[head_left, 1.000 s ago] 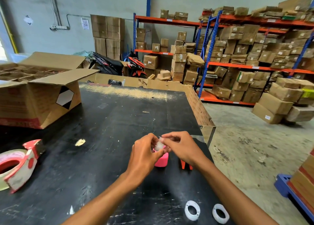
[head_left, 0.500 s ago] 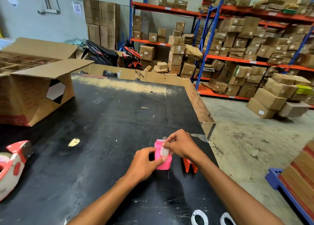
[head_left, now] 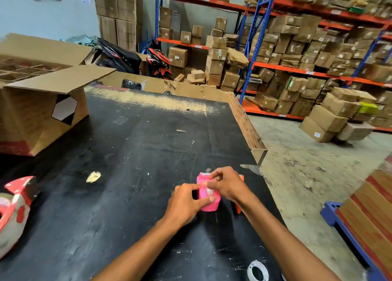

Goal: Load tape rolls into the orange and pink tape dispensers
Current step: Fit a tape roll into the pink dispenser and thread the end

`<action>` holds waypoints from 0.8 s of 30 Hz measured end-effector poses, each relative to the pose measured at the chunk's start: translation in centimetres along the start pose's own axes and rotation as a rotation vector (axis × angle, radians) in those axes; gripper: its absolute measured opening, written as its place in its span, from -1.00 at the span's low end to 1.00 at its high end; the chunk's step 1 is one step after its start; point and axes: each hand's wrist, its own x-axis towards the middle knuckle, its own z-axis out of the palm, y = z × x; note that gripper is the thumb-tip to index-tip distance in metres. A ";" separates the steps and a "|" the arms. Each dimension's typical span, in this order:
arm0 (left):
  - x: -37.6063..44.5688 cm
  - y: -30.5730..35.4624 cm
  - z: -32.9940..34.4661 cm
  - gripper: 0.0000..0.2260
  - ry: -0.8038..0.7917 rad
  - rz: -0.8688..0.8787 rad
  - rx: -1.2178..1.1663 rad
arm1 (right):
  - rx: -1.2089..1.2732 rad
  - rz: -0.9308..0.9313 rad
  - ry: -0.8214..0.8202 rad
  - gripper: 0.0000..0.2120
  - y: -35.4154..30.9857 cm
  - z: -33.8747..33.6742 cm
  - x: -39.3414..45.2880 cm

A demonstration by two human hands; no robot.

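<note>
A small pink tape dispenser stands on the black table near its right edge. My left hand grips its left side, thumb across the front. My right hand pinches at its top, where a clear tape roll sits in the slot. The orange dispenser is mostly hidden behind my right wrist; only small orange parts show. A white roll core lies on the table near the bottom edge.
A large open cardboard box stands at the table's left. A big red-and-white packing tape dispenser lies at the left edge. The table's right edge drops to concrete floor; a blue pallet with boxes is at the right.
My hands went from holding the small roll above the table to working it into the pink dispenser. My left hand now grips the dispenser's side. The view has tilted, and one white core has left the frame.
</note>
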 end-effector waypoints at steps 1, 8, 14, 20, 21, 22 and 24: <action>-0.1 0.0 -0.1 -0.54 0.000 0.002 0.000 | -0.003 0.002 -0.012 -0.78 0.1 0.0 0.0; -0.1 -0.1 -0.1 -0.50 -0.020 0.004 0.035 | -0.022 0.005 -0.168 -0.94 -0.4 -1.3 -0.1; -0.2 0.0 -0.2 -0.54 -0.025 0.014 0.037 | -0.042 -0.104 -0.203 -0.89 -0.4 -1.8 0.6; 0.1 -0.4 0.1 -0.49 -0.015 0.016 0.028 | 0.052 -0.161 -0.291 -0.85 -0.4 -2.4 1.7; 0.0 -0.5 0.1 -0.48 -0.014 0.020 0.029 | 0.069 -0.162 -0.300 -0.84 -0.5 -2.6 1.9; 0.0 -0.5 0.2 -0.47 -0.012 0.022 0.030 | 0.090 -0.156 -0.306 -0.84 -0.5 -2.7 2.1; 0.1 -0.5 0.3 -0.45 -0.004 0.021 0.030 | 0.149 -0.140 -0.316 -0.81 -0.5 -3.1 2.7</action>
